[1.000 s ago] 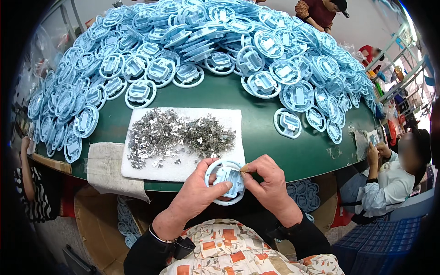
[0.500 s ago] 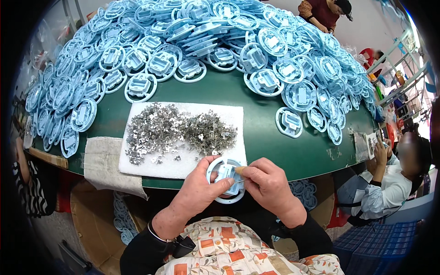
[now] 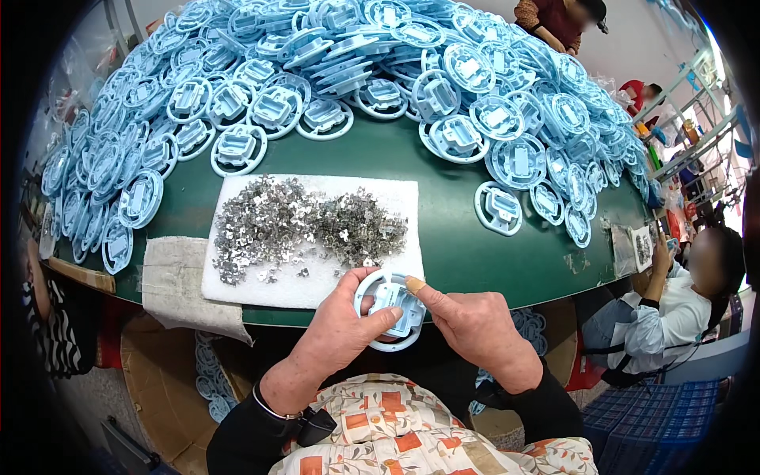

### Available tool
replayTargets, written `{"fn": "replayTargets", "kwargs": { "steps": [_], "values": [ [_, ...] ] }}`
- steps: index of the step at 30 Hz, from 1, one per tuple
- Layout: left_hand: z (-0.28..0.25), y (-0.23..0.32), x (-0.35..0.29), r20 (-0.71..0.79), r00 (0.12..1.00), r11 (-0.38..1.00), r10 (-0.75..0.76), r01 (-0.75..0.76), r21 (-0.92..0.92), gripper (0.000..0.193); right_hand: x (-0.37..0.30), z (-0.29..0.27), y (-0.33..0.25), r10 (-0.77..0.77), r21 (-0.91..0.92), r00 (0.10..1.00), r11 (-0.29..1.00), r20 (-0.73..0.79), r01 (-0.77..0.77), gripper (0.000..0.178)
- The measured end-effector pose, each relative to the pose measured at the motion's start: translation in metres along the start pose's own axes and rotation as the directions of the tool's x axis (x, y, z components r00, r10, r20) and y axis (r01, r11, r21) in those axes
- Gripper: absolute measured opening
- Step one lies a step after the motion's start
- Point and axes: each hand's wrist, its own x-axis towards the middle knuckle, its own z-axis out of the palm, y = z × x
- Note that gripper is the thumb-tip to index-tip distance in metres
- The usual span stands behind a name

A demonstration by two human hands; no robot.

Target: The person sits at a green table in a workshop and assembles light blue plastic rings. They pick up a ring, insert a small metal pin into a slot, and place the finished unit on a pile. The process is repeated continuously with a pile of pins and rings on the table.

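Round part between my left hand and my right hand. From there: 11 o'clock, foam sheet on table, clips heaped on it. 10, cloth touching sheet, over table edge. 10 round to 2, pile of parts on table. Between 1 and 2, lone part near pile. 3, co-worker beyond table.

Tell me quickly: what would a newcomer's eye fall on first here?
First, the huge mound of light-blue wheel-shaped parts heaped across the far side of the green table. Next, the small metal pieces in two adjoining heaps on a white sheet near the table's front edge. Then, just below the picture's centre, one light-blue wheel held in the left hand, with a finger of the right hand at its upper rim.
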Motion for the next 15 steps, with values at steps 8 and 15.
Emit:
{"fn": "replayTargets", "kwargs": {
  "steps": [8,15],
  "values": [
    [0.000,-0.005,0.001,-0.006,1.000,1.000,0.014,-0.014,0.010,0.065,0.009,-0.019,-0.006,0.063,-0.037,0.980,0.998,0.186,-0.057,0.051],
    [-0.001,-0.004,0.001,0.006,1.000,0.997,0.017,-0.017,0.076,0.064,0.029,-0.034,-0.012,0.102,-0.021,0.931,0.995,0.351,-0.101,0.044]
  ]
}}
